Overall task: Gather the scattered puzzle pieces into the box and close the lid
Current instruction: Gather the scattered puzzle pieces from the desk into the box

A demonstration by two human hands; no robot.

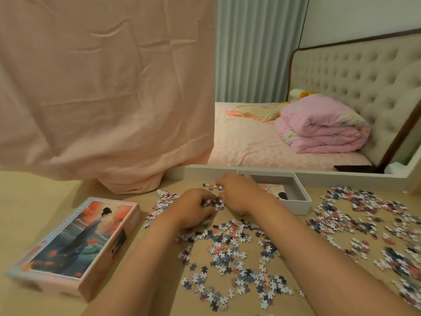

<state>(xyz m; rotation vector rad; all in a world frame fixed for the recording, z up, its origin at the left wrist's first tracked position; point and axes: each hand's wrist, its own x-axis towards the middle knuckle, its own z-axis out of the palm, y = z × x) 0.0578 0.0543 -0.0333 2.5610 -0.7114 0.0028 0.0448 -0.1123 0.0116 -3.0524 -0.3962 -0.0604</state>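
**A:** While you are scooping, your hands are both curling round one small clump of puzzle pieces [230,252]. Your left hand [193,209] is cupping it from the near side. Your right hand [239,192] is pinching at it from the far side, just in front of the box [296,205].

**B:** So what is likely going wrong from here?

**A:** You are lifting thin, flat, knobbly cardboard bits that are only loosely tangled. A light squeeze is probably letting some slip out on the way over the box's low white wall. The box is sitting open behind your right hand, with something dark lying inside it.

**B:** And everything else?

**A:** Most pieces are lying spread over the smooth tan worktop [45,192], near you and well out to your right. I'd guess the outermost ones are getting missed. The lid [75,245], a glossy printed rectangle, is waiting to your left, well apart from the box. The crumpled pink cloth [102,87] is hanging close behind the pieces, so strays may be sliding under it.
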